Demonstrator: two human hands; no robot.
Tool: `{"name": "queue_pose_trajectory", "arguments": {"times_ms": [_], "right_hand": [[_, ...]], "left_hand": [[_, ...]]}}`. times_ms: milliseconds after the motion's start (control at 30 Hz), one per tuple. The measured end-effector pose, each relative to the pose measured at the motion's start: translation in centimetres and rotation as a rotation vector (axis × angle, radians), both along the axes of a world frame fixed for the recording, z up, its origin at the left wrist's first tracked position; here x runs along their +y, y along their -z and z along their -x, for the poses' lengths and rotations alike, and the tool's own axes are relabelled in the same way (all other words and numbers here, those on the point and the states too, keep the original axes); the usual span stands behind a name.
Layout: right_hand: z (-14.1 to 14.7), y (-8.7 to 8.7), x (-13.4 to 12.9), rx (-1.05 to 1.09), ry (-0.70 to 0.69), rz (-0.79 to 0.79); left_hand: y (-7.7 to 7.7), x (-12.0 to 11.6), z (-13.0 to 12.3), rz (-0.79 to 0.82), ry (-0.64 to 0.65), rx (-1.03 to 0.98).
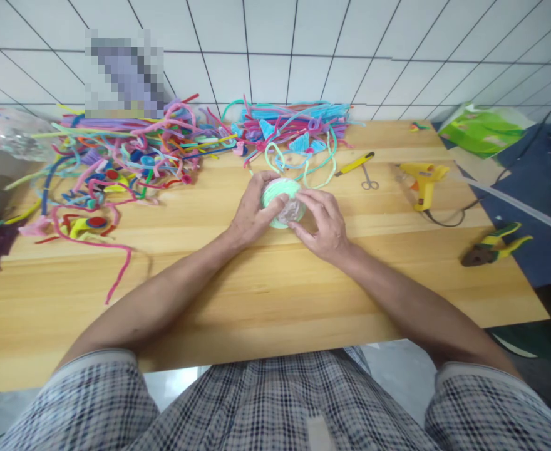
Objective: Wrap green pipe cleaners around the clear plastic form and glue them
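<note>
Between my hands, above the wooden table, is a mint-green wound ball [280, 188] with a clear, shiny patch on the side facing me. Wrapped around its left side is my left hand [253, 210], the thumb pressed onto the front. My right hand [325, 219] grips the right side with bent fingers, fingertips at the edge of the shiny patch. A pale green pipe cleaner [334, 164] loops on the table just beyond; whether it joins the ball cannot be made out.
Piled pipe cleaners [163, 134] in many colours lie at the back left. Right of the ball are a yellow utility knife [355, 164], scissors [370, 184], a yellow glue gun [423, 181] and pliers [489, 247]. A green packet [484, 131] lies at the back right corner.
</note>
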State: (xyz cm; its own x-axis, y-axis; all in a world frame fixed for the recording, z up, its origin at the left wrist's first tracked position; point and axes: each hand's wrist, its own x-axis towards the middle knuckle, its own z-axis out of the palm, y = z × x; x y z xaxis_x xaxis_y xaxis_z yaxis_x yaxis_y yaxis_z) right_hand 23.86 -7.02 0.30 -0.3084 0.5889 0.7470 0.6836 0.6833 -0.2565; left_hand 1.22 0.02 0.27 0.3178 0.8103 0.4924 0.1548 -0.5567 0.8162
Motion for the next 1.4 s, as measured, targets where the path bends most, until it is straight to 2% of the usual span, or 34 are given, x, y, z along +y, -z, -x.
{"name": "queue_pose_trajectory", "arguments": {"times_ms": [167,367,567,700,933,1067,1133,1400], "right_hand": [[-0.1,0.1,0.1,0.052,-0.029,-0.010],[0.0,0.1,0.0,0.034,-0.006,0.066],[-0.1,0.1,0.2,0.051,-0.011,0.052],[-0.2,0.0,0.3,0.050,-0.037,0.022],[-0.5,0.3,0.4,0.037,-0.034,0.087],[-0.3,0.4,0.4,0.033,-0.048,0.040],[-0.2,0.3,0.3,0.028,-0.050,0.015],[-0.2,-0.2,0.1,0.002,-0.017,0.076]], "left_hand": [[0.1,-0.1,0.2,-0.029,0.011,0.026],[0.0,-0.2,0.3,-0.037,0.008,0.015],[0.6,-0.1,-0.1,0.010,-0.008,-0.055],[0.9,0.2,0.0,0.055,0.039,-0.045],[0.0,0.2,0.3,0.039,0.088,-0.010],[-0.5,0.2,0.4,0.087,0.099,0.009],[-0.5,0.3,0.5,0.095,0.097,0.013],[-0.4,0.3,0.4,0.064,0.090,-0.012]]}}
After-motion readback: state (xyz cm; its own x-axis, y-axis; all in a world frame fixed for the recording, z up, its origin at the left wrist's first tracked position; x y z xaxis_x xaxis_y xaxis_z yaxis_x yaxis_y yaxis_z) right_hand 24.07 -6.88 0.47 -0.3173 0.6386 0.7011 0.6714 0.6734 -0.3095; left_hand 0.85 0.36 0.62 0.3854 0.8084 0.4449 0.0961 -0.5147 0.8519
